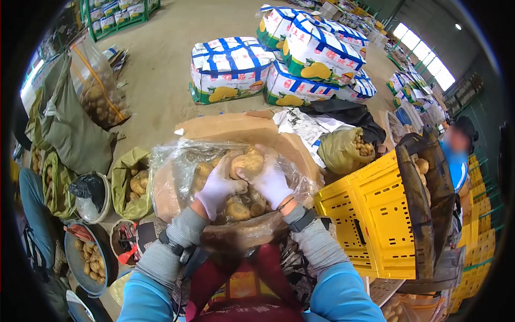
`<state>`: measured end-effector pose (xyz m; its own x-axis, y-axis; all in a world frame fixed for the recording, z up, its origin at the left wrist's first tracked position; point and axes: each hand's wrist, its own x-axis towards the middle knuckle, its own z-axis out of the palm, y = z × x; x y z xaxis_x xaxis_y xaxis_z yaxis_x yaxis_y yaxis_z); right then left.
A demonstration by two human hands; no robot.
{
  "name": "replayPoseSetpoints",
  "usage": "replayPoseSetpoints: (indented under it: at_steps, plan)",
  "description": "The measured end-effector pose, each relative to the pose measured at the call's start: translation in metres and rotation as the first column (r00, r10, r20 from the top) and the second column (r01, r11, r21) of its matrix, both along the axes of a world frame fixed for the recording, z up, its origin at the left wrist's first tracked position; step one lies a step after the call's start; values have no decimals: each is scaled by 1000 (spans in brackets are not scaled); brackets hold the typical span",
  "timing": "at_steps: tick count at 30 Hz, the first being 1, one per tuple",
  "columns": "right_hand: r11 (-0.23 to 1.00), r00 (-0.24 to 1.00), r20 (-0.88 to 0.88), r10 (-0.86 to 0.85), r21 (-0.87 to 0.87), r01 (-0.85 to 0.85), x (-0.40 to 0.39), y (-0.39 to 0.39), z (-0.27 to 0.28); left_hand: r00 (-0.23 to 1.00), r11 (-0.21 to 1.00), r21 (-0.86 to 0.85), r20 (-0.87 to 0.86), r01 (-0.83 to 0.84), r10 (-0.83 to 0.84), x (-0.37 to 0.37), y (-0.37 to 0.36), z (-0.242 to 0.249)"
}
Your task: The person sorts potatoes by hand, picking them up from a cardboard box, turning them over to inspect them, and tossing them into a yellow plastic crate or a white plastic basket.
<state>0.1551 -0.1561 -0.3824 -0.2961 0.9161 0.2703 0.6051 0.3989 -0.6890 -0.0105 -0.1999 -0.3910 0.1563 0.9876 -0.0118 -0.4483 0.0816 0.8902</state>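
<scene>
Where the white-gloved left hand (220, 184) and right hand (271, 180) meet, the large potato (248, 163) is held between them, fingers curled against its sides. The large potato is positioned above loose potatoes (238, 211) in the clear plastic liner (169, 161) of the cardboard box (230, 129). A yellow crate (382, 206) stands right of the box; an open green sack (124, 167) sits left.

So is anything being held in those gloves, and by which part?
Yes, a large potato. The left hand and right hand hold it between them, by its opposite sides.
</scene>
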Motion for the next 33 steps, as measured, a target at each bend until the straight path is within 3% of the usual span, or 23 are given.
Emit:
replayPoseSetpoints:
  at_steps: [1, 4, 5, 6, 8, 11, 12, 13, 14, 15, 18, 20, 21, 22, 23, 24, 25, 27, 30, 32, 33]
  plan:
    - [1000, 995, 99, -7, 10, 6, 1, -2, 5, 1000, 1000, -13, 10, 13, -13, 0, -2, -1]
    - [934, 999, 38, 34, -357, -19, 12, 25, 2, 999, 998, -43, 38, 37, -35, -1, -4, 12]
    - [994, 946, -318, 61, -69, -87, 18, 45, -65, 998, 999, -30, 55, 41, -40, -2, -3, 13]
    - [954, 935, -352, -35, -291, -74, 15, 42, -49, 997, 999, -21, 71, 45, -43, -4, -4, 14]
    - [727, 909, -345, -233, -683, -73, 7, 26, 6, 994, 996, -61, 90, 60, -55, -8, -4, 23]
    - [786, 853, -483, -199, -598, -155, -3, 26, -1, 991, 996, -91, 130, 0, 11, -5, -3, 26]
    - [932, 917, -387, -92, -358, -58, -10, 23, -10, 988, 995, -93, 146, -36, 49, -4, -2, 25]
    - [997, 966, -256, -18, -74, -1, -19, 17, -24, 982, 990, -2, -126, -142, 141, -3, 0, 18]
    - [975, 994, -107, 10, 222, 14, -24, 14, -34, 893, 970, 111, -380, -215, 242, -1, 3, 5]
    - [978, 996, -89, -14, 206, 32, -26, 9, -27, 728, 941, 235, -596, -244, 338, 1, 4, -2]
    - [993, 998, 15, -59, 101, 58, -22, 11, 2, 715, 901, 403, -580, -164, 390, -5, 4, -6]
    - [994, 995, -55, -85, -72, 81, -9, 36, -17, 956, 993, 79, -274, -84, 103, -11, 3, 6]
    - [976, 983, -139, -119, -200, 90, -7, 42, -12, 998, 998, -68, -66, 7, -12, -14, 1, 14]
    - [942, 963, -216, -162, -324, 86, -8, 43, -8, 1000, 994, -112, -23, 6, -8, -15, -2, 21]
    - [883, 892, -416, -176, -467, -43, -6, 37, -4, 1000, 988, -154, 20, 6, -3, -14, -4, 27]
    - [978, 927, -358, -109, -205, 36, -13, 30, -5, 998, 981, -194, 65, 8, 4, -13, -5, 30]
    - [993, 958, -279, -60, 80, 85, -24, 20, -8, 998, 979, -203, 54, -8, 19, -13, -6, 29]
    - [972, 996, -89, 6, 233, 15, -22, 8, -6, 999, 974, -224, 26, -34, 41, -12, -9, 25]
    - [997, 984, 177, 15, -83, 0, -10, 15, 9, 1000, 967, -253, 9, 1, 1, -10, -13, 34]
    - [818, 995, -83, -48, -576, -9, 3, 33, 20, 998, 960, -279, 56, 29, -14, -13, -15, 40]
    - [777, 968, -241, -68, -621, -100, 3, 33, 19, 997, 955, -295, 79, 43, -20, -17, -16, 42]
